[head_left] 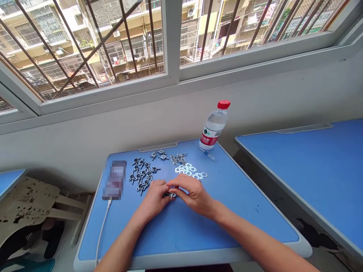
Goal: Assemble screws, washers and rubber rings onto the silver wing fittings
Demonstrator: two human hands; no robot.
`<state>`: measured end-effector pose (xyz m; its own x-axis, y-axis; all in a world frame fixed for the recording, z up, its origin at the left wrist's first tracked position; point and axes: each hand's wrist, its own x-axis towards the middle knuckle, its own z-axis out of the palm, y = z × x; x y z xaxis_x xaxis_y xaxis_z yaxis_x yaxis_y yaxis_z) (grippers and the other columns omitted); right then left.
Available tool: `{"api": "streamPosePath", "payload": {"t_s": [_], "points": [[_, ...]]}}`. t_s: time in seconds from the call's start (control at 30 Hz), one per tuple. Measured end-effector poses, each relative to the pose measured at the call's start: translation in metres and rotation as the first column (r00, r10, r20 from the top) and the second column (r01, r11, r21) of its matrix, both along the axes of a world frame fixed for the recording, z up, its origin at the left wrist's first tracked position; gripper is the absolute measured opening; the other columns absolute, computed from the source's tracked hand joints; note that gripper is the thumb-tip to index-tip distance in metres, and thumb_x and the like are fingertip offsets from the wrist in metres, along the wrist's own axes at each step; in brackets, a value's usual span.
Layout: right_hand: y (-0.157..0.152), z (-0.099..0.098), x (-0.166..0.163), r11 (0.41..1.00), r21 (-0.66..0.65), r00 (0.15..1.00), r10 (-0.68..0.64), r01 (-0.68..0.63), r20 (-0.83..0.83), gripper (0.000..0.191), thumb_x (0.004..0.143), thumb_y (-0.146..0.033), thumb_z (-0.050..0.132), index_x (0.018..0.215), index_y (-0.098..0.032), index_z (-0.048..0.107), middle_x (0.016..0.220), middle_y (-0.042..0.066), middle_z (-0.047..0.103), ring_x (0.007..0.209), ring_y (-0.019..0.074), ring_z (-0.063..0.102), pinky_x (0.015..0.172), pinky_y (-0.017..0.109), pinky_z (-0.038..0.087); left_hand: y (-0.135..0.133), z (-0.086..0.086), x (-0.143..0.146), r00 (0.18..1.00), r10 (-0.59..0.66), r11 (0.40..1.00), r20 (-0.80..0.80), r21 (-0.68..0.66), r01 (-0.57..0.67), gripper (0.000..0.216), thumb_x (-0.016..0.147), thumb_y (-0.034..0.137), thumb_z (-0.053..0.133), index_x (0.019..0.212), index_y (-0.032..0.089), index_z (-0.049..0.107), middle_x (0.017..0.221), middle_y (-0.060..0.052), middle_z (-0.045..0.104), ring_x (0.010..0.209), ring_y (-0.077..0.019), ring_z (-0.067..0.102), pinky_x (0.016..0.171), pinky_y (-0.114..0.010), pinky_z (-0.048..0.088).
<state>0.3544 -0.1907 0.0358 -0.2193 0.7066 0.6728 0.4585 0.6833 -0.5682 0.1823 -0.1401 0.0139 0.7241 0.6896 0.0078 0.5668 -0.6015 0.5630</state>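
Over the middle of the blue desk, my left hand (pixel 155 196) is closed around a small metal part (pixel 170 195), mostly hidden by the fingers. My right hand (pixel 193 190) meets it from the other side, thumb and forefinger pinched at the same part. Just beyond my right hand lie several flat silver plates with holes (pixel 185 169). Dark round metal fittings with stems (pixel 143 173) are spread beyond and left of my left hand. Farther back are a pile of small silver pins or screws (pixel 178 158) and a few more fittings (pixel 161 154).
A phone (pixel 115 179) with a white cable (pixel 102 230) lies at the desk's left. At the back right corner stand a red-capped water bottle (pixel 214 126) and, lying beside it, a pen (pixel 206 152). Another blue desk (pixel 317 162) is to the right; a stool (pixel 31 206) is at left.
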Motion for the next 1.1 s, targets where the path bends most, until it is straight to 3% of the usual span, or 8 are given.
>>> {"api": "streamPosePath", "payload": {"t_s": [0.23,0.4,0.57,0.73,1.1], "points": [[0.0027,0.0032,0.0084,0.995,-0.002,0.994,0.1,-0.1,0.042,0.025,0.102,-0.021,0.043,0.116,-0.019,0.064,0.085,0.006,0.072,0.072,0.0171,0.062,0.068,0.031,0.05,0.0015,-0.0001,-0.0006,0.999,-0.015,1.0,0.031,0.005,0.014,0.013,0.084,0.014,0.068,0.093,0.023,0.068,0.102,-0.002,0.068,0.098,-0.0229,0.059,0.087,-0.035,0.039],[0.0014,0.0036,0.0065,0.994,-0.002,0.993,0.105,-0.105,0.052,0.027,0.103,-0.021,0.042,0.121,-0.019,0.062,0.081,0.005,0.07,0.069,0.0162,0.059,0.064,0.029,0.049,0.0004,-0.0003,-0.0002,1.0,0.005,1.0,0.025,0.005,-0.005,0.009,0.084,0.015,0.068,0.089,0.022,0.068,0.094,-0.002,0.068,0.094,-0.0224,0.059,0.084,-0.034,0.04],[0.0013,0.0016,0.004,0.999,0.019,0.998,0.038,-0.039,0.046,0.023,0.102,-0.024,0.045,0.106,-0.02,0.068,0.076,0.003,0.07,0.066,0.0152,0.059,0.062,0.026,0.047,0.0001,-0.0013,0.0,1.0,0.015,1.0,-0.027,0.006,-0.015,0.005,0.085,0.016,0.067,0.086,0.021,0.069,0.087,-0.002,0.065,0.091,-0.0225,0.058,0.081,-0.034,0.04],[0.002,0.0025,0.0015,1.0,-0.013,1.0,-0.004,0.004,0.018,0.028,0.102,-0.028,0.045,0.092,-0.019,0.07,0.07,0.003,0.069,0.06,0.0142,0.055,0.058,0.026,0.045,0.0003,-0.0021,-0.0006,1.0,0.002,1.0,0.0,0.012,-0.002,0.01,0.085,0.015,0.068,0.092,0.022,0.07,0.095,-0.002,0.066,0.096,-0.0226,0.058,0.084,-0.034,0.04],[0.0018,0.005,0.0008,0.994,-0.08,0.997,-0.074,0.074,0.009,0.03,0.1,-0.029,0.048,0.081,-0.02,0.069,0.063,0.001,0.066,0.058,0.0141,0.055,0.06,0.026,0.044,0.0002,0.0001,0.0011,1.0,0.014,1.0,0.025,-0.008,-0.014,0.009,0.082,0.013,0.07,0.085,0.022,0.071,0.093,-0.002,0.067,0.093,-0.0215,0.059,0.085,-0.034,0.041]]}}
